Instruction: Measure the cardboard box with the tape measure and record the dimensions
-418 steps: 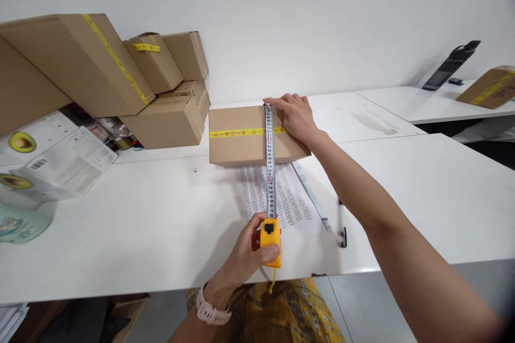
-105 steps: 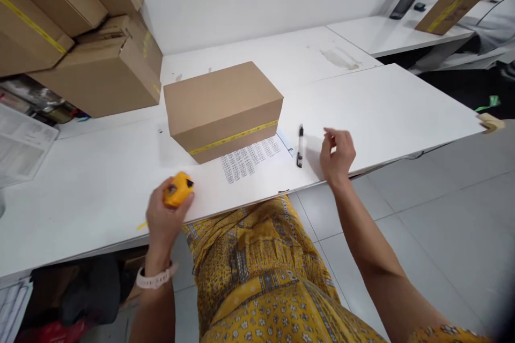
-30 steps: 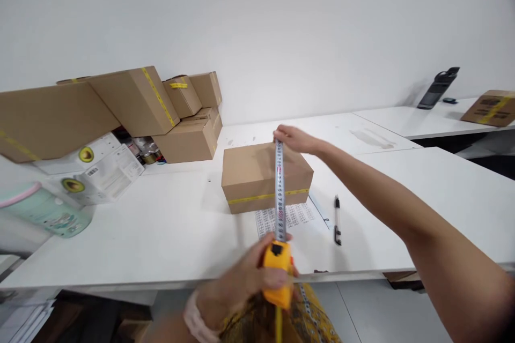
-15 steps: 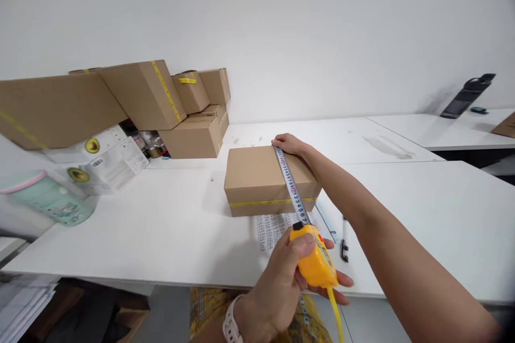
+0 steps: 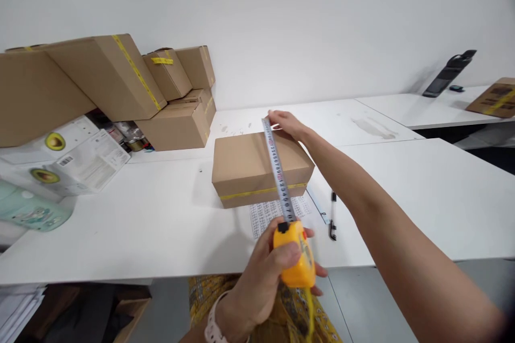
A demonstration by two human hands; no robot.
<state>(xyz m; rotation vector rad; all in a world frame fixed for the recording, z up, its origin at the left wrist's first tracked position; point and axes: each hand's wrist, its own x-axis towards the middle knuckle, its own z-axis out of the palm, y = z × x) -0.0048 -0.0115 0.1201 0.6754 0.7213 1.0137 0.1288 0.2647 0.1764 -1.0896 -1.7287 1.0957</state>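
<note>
A yellow tape measure (image 5: 296,263) lies in my left hand (image 5: 261,278), its fingers wrapped around the case and the thumb on its side. The metal blade runs out over the top of a closed cardboard box (image 5: 241,158). At the blade's far end, my right hand (image 5: 285,122) has its fingertips closed at the tape's tip, just beyond the box's back edge. The tip appears slightly raised above the box top. Yellow tape crosses the box front. A printed sheet (image 5: 261,220) lies partly under the box.
A black-and-clear pen (image 5: 333,220) lies right of the box. Stacked cardboard boxes (image 5: 177,127), an avocado-printed carton (image 5: 92,163) and a mint tumbler (image 5: 38,213) stand at left. A dark bottle (image 5: 446,76) and another cardboard box (image 5: 493,99) are at far right.
My right hand and the tape's tip have risen from the box's far edge. The blade looks steeper and slightly longer. The whole view has shifted, with the table appearing higher.
</note>
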